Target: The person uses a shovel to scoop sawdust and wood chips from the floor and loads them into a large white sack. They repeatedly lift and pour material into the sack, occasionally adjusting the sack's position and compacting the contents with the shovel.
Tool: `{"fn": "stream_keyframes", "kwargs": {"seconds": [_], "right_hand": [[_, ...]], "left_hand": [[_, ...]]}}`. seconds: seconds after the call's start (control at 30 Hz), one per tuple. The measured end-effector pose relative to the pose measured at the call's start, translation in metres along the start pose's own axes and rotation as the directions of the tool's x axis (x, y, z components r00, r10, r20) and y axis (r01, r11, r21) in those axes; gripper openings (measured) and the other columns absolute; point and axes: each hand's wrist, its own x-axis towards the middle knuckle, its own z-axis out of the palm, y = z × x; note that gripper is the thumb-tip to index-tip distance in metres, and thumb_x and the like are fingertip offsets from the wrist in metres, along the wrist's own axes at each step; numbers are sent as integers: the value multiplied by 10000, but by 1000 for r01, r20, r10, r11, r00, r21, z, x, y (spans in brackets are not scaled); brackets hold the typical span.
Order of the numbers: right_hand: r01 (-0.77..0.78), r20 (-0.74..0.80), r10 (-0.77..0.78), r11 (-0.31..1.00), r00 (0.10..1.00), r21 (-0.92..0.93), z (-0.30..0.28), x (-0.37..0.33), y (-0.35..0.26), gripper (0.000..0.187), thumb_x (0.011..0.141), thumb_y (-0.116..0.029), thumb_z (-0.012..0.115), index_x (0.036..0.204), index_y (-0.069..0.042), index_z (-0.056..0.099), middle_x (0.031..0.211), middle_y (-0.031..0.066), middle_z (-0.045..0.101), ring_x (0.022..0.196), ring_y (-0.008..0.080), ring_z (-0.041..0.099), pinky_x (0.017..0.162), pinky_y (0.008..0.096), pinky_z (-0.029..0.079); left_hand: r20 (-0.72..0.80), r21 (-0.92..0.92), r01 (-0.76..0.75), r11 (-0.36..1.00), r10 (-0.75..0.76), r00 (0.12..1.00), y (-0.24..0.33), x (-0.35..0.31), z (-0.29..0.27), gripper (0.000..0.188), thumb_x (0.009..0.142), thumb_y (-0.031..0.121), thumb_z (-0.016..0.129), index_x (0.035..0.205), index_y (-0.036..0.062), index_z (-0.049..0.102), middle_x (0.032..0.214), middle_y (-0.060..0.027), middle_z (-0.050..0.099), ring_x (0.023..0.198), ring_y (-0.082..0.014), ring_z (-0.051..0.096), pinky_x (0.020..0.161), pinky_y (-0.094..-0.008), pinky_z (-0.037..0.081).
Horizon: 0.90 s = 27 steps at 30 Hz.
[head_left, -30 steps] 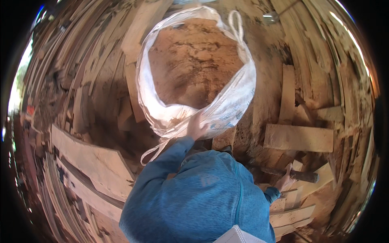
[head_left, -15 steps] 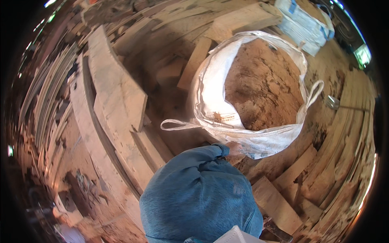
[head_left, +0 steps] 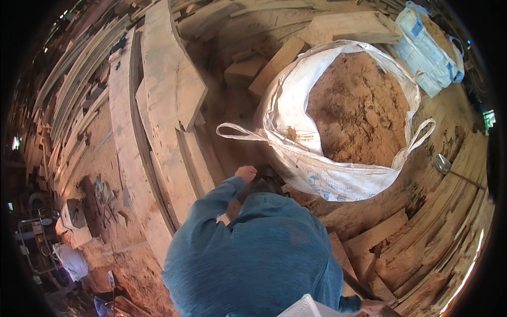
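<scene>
My left hand point(head_left: 246, 174), at the end of a blue sleeve, is closed in front of the big white sack's near left side. What it holds, if anything, is hidden. Just right of it shows a dark object point(head_left: 268, 181), too shaded to name. Low at the right, my right hand point(head_left: 376, 307) is closed around the end of a dark, stick-like handle point(head_left: 359, 286); my blue-clad body hides the handle's other end. The white woven sack point(head_left: 338, 182) stands open-topped, filled with brown sawdust-like material point(head_left: 359, 111), its loops sticking out on both sides.
Long thick planks point(head_left: 163, 90) lie on the left. More boards point(head_left: 449, 211) are stacked on the right, near a metal tool point(head_left: 442, 164) with a thin handle. A second white-and-blue sack point(head_left: 422, 47) stands at the far right. Wood blocks point(head_left: 280, 63) lie behind the left loop.
My left hand has moved left, away from the sack's near side. My right hand and more of the dark handle have come into view at lower right. The view has shifted.
</scene>
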Motion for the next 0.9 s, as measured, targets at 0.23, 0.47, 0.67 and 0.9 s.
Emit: {"fn": "stream_keyframes", "kwargs": {"seconds": [0.23,0.47,0.67,0.9], "right_hand": [[281,-177,-222,651,959,705,11,16,-172,310,893,-219,579,611,-137,480,563,-21,474,452,148,439,478,313,382],[110,7,-327,336,945,936,56,-105,-318,306,884,-230,595,613,-133,494,575,-7,491,464,158,455,489,323,390],[7,44,-404,123,914,992,64,-168,-430,303,877,-239,609,614,-129,506,585,5,506,474,167,469,498,331,398],[-41,-32,-415,-165,909,986,34,-179,-542,300,868,-250,625,616,-124,520,597,19,523,486,176,485,509,342,406]], "left_hand": [[-401,-202,90,975,-166,901,-8,-4,-55,199,794,85,559,939,114,693,921,-141,664,899,-332,626,812,-404,501],[-864,-205,235,950,-288,412,-44,20,-176,379,764,40,613,1127,146,591,1154,-120,528,1097,-329,484,925,-419,414],[-783,-206,646,735,-520,341,-118,39,-252,665,723,308,730,1316,175,459,1366,-99,422,1305,-309,326,1065,-513,236],[-676,-133,727,673,-598,431,-141,66,-270,750,719,402,719,1324,67,430,1402,-119,386,1360,-296,275,1104,-581,111]]}}
